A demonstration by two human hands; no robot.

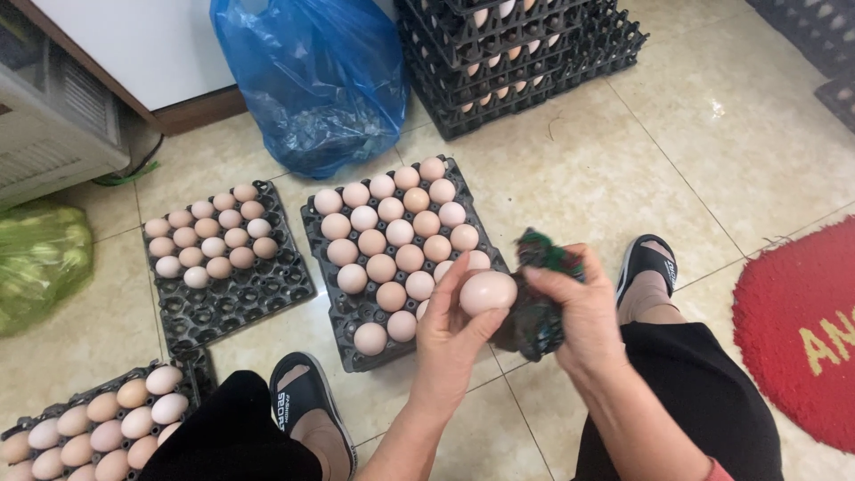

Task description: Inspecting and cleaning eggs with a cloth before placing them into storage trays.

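Pale egg (487,291) sits in our left hand (454,334), fingers curled round it, over near edge of middle tray (331,307). Our right hand (583,316) clamps dark green cloth (539,307) against egg. Step, we judge: wiping egg clean; next move needs gentle grip, turning shell under cloth. Count: three black trays on floor (623,160) with eggs, one tray stack (521,58) behind, one blue bag (312,76), one green bag (36,258), one red mat (793,330).
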